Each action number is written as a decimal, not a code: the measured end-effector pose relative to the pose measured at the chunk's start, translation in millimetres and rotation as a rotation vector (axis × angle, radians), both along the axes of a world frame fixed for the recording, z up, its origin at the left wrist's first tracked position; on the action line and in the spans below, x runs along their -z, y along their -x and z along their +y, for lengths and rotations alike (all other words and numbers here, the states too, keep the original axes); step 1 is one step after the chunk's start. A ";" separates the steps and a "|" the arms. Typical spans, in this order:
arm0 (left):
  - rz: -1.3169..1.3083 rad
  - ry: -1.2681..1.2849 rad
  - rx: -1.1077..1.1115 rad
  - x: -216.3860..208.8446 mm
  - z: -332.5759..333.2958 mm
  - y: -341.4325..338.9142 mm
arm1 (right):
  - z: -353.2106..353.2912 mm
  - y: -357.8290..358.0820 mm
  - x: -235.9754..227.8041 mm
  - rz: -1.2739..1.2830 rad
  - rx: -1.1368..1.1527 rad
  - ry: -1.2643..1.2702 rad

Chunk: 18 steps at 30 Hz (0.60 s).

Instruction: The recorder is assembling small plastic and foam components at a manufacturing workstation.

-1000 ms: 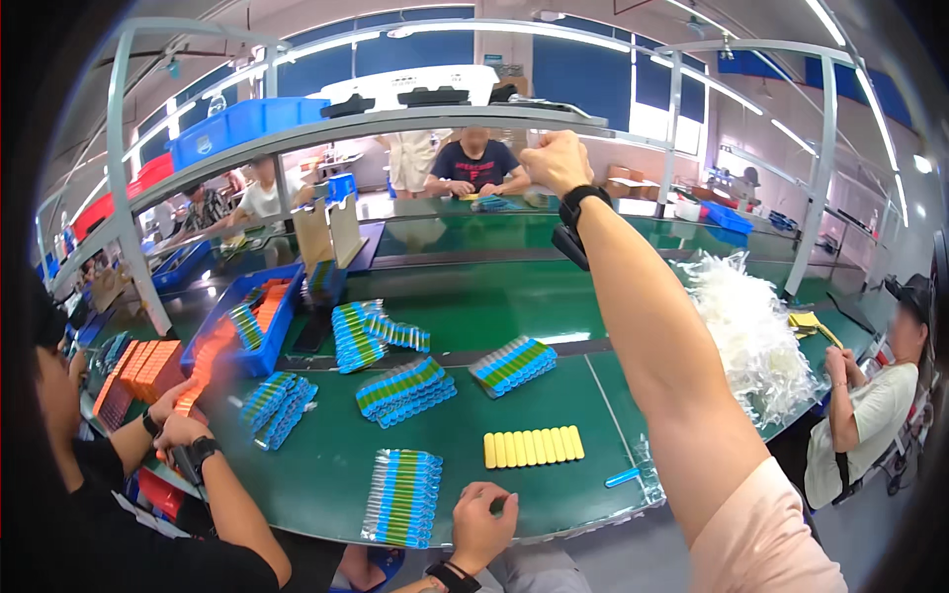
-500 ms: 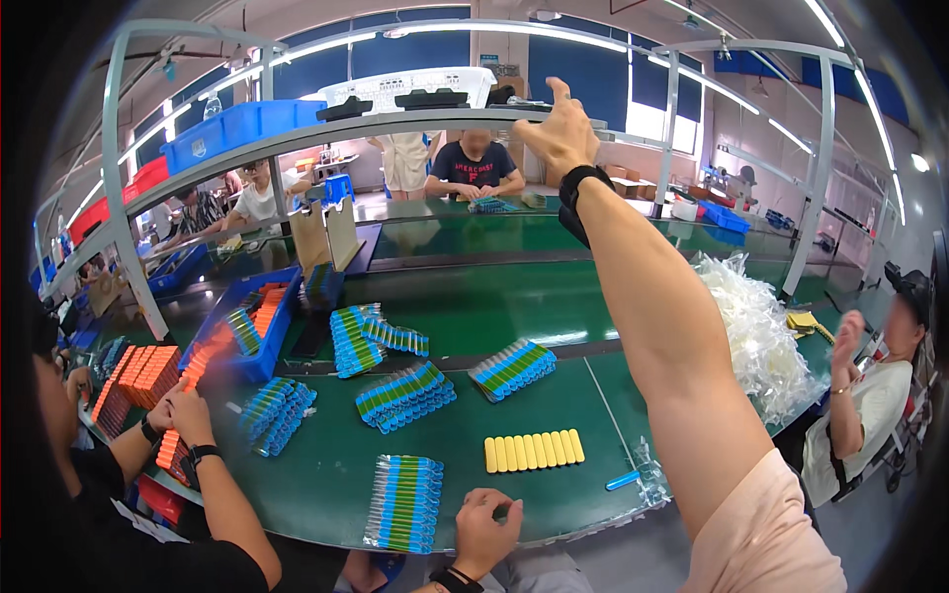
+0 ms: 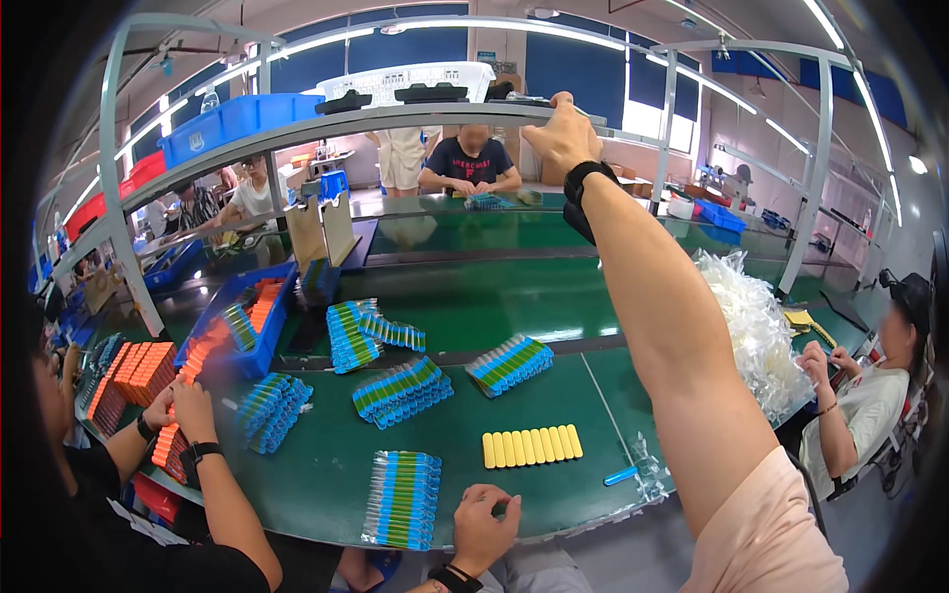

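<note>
My right hand (image 3: pixel 565 138) is raised to the metal overhead shelf (image 3: pixel 395 121), at the end where a flat dark item (image 3: pixel 521 100) lies. Its thumb stands apart from the bent index finger; the other fingertips are hidden. At the table's near edge my left hand (image 3: pixel 484 529) rests curled, with nothing seen in it. Left of that hand lies a row of blue-and-green strips in clear wrappers (image 3: pixel 403 499). Ahead sits a neat row of yellow rounded bars (image 3: pixel 532 447). To its right is one blue wrapped piece (image 3: pixel 621 476).
More wrapped blue-green bundles (image 3: pixel 403 390) lie farther back. A blue bin (image 3: pixel 259 358) holds orange pieces on the left, beside a co-worker's hands (image 3: pixel 183 405). A heap of clear wrappers (image 3: pixel 756 336) lies right of my arm, near another seated person (image 3: pixel 860 415).
My right index finger has bent down from pointing upward to the shelf edge. My left hand has stayed in place. The person on the right has lowered their hands.
</note>
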State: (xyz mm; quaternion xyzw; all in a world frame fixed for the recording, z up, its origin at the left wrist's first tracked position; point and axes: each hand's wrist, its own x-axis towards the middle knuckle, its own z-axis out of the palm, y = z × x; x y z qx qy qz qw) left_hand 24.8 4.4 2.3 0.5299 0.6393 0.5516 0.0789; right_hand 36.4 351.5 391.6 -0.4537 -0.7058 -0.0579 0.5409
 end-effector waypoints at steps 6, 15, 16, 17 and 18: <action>0.015 -0.006 0.012 0.4 2.3 -0.1 | 8.7 -0.4 21.6 -0.119 -0.009 0.088; 0.056 -0.026 -0.002 -1.0 2.7 -1.2 | 6.9 -12.9 63.5 -0.340 0.035 0.232; 0.048 -0.023 -0.008 -1.4 0.7 -0.3 | 5.4 -16.2 73.1 -0.380 0.010 0.263; 0.040 -0.024 -0.009 -2.3 -0.5 -0.6 | 10.7 -24.8 83.6 -0.420 -0.012 0.290; 0.043 -0.028 -0.012 -1.5 -0.8 -1.4 | 17.9 -29.8 95.2 -0.479 0.034 0.326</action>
